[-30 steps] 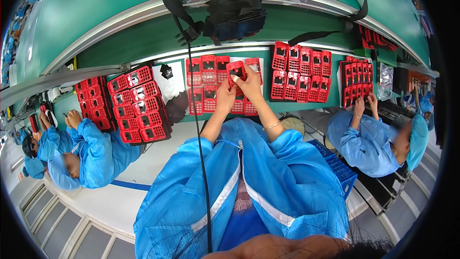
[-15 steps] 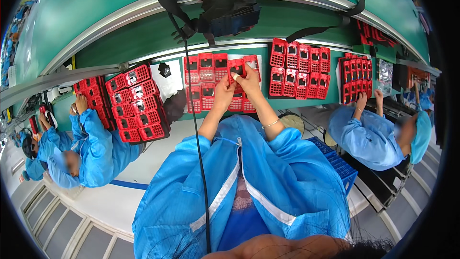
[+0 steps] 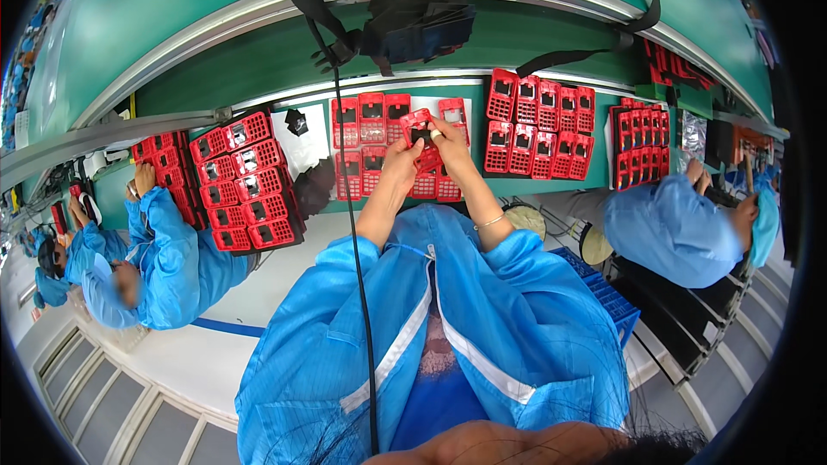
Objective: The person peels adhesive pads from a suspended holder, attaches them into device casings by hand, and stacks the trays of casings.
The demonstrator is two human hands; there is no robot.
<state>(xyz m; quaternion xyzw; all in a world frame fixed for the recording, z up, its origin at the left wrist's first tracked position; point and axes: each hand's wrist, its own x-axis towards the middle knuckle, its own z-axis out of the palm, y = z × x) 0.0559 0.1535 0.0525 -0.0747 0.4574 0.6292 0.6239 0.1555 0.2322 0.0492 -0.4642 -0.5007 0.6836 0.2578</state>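
Note:
Both of my hands hold one red plastic handset housing (image 3: pixel 415 120) above the middle of the bench; it has a dark window and a keypad grid. The lower left side is gripped by my left hand (image 3: pixel 400 164), thumb on its face. My right hand (image 3: pixel 450 148), with a ring on one finger, closes on the right side, its thumb near the window. Under and around my hands lie several like housings (image 3: pixel 372 133) in rows on a white sheet. Some of their windows show black, others pale. My fingers partly cover the held housing.
Filled trays of red housings stand left (image 3: pixel 247 181) and right (image 3: pixel 538 125). Black film pieces (image 3: pixel 314 187) lie left of my rows. A stack of black sheets (image 3: pixel 418 26) hangs ahead, and a black cable (image 3: pixel 357 275) crosses the view. Co-workers in blue sit at left and right.
The held housing has come slightly left and tilted, and its dark window shows more. My right hand has shifted a little down and right. The co-worker at right has leaned further over the bench.

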